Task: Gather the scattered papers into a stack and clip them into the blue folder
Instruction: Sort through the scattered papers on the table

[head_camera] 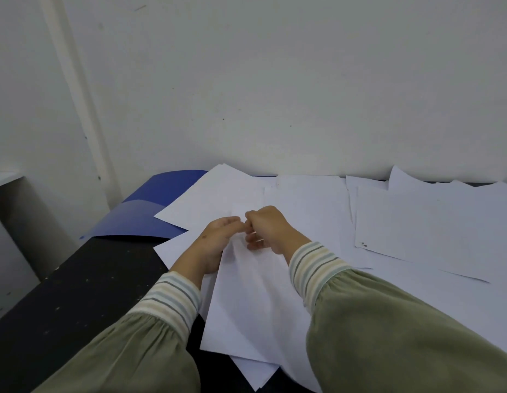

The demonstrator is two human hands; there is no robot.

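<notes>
My puffy green sleeves [402, 330] with striped cuffs filled the bottom of the frame, over a speckled black table [76, 302]. Mid-frame, my left hand [218, 236] and right hand [266, 229] met, both pinching the far end of one smooth white sheet [246, 307]. More loose papers [416, 222] covered the right side. The glossy blue folder [139, 217] sat left of my hands, partly buried under paper, by the wall [275, 80].

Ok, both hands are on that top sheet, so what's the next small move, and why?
Probably lift that sheet with both hands, left hand and right hand, and lay it on the sheets at right. Papers remain spread across the table, and some cover the blue folder.
</notes>
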